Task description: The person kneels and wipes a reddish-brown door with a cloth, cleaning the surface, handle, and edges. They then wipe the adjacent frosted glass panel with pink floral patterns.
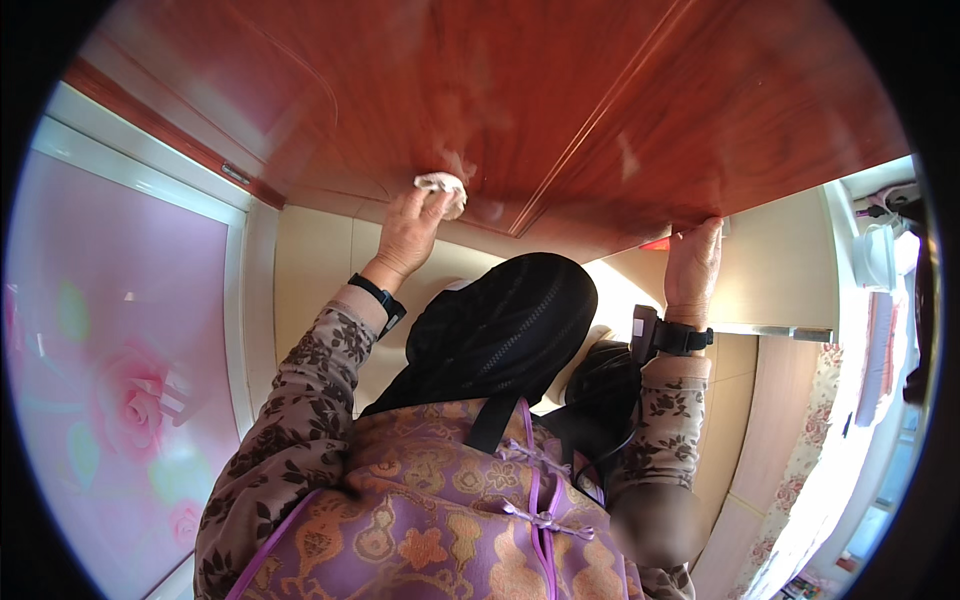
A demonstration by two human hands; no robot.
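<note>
A glossy red-brown wooden door (540,97) with grooved lines stands before me across the top of the view. My left hand (414,223) holds a crumpled whitish cloth (448,196) against the lower left of the door's face. Farther right, my right hand (694,262) grips the door's edge. The fingertips on the door's far side are hidden. A small red item (655,244) shows just left of that hand, too little of it to name.
Left of me is a white-framed pink panel (135,315) with rose prints. A red-brown door frame with a metal strike plate (235,174) meets the door's left side. Pale floor tiles (315,262) lie below. At right are a floral curtain (806,420) and a pale plastic container (874,259).
</note>
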